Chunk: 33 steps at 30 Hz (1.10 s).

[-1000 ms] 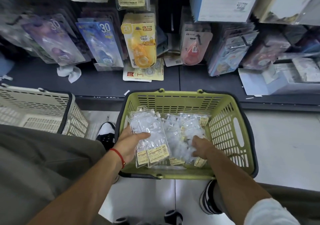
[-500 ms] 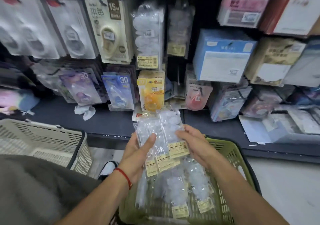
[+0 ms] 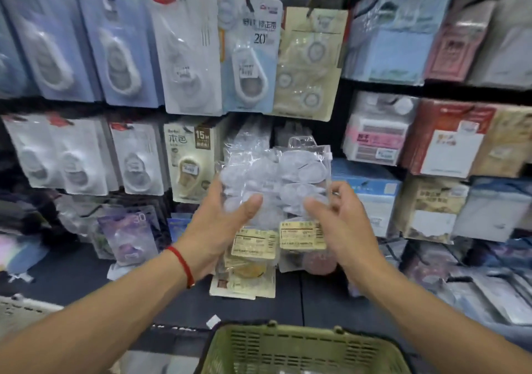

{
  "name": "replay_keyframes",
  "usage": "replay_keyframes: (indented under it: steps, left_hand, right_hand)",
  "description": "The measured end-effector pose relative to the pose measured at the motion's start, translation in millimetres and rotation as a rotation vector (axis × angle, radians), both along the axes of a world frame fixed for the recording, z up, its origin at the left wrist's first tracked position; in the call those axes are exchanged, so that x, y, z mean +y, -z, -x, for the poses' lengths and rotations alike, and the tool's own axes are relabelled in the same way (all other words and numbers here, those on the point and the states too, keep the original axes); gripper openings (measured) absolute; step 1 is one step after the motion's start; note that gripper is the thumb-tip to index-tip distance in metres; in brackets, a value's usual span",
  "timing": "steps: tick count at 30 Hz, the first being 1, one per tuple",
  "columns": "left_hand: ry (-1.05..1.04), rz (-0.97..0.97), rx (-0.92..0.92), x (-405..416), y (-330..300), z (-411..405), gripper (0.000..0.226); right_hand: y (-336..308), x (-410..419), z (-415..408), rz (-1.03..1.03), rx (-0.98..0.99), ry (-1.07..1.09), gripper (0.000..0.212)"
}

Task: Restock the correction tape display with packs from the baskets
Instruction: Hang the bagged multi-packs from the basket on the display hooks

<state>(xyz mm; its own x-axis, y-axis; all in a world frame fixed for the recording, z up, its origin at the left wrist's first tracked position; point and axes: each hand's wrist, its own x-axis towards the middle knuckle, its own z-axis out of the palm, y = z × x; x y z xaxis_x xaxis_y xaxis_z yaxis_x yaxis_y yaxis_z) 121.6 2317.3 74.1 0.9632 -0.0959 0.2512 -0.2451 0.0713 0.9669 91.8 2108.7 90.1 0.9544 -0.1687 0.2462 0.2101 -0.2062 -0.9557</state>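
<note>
**Two hands hold clear packs up before the display**

Two clear plastic packs of white correction tapes [image 3: 273, 183] are held side by side, upright, in front of the hanging display of carded correction tapes [image 3: 190, 54]. Each pack is a see-through bag, crinkled and glossy, with several pale rounded tape bodies showing through it; motion blur hides their number. A cream-yellow barcode label sits at the bottom of each bag, and the two labels lie next to each other, the right one slightly higher.

Left hand [image 3: 218, 229], with a red cord bracelet [image 3: 182, 264] on its wrist, grips the left pack, thumb across the front and fingers behind. Right hand [image 3: 342, 224] pinches the right pack at its right edge, thumb on the front face.

Both packs hang well above the olive-green slotted plastic basket [image 3: 302, 350], whose rim shows directly below them. Left of that basket, a corner of a beige slotted plastic basket [image 3: 20, 313] shows.
</note>
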Motion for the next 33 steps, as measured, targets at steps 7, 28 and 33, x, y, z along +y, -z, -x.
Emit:
replay_keyframes:
  steps: [7, 28, 33]
  left_hand:
    - [-0.367, -0.095, -0.137, 3.8, 10.6, -5.2, 0.054]
    - [-0.239, 0.116, -0.086, 10.1, 4.9, 2.1, 0.061]
    - [-0.178, 0.099, -0.039, -5.5, 13.8, 5.5, 0.049]
  right_hand:
    - [-7.7, -15.0, -13.5, -0.066, 0.038, 0.022, 0.015]
    - [9.5, 2.9, -17.1, 0.428, -0.163, 0.048, 0.034]
    - [30.8, 24.6, -9.4, 0.330, -0.028, -0.217, 0.016]
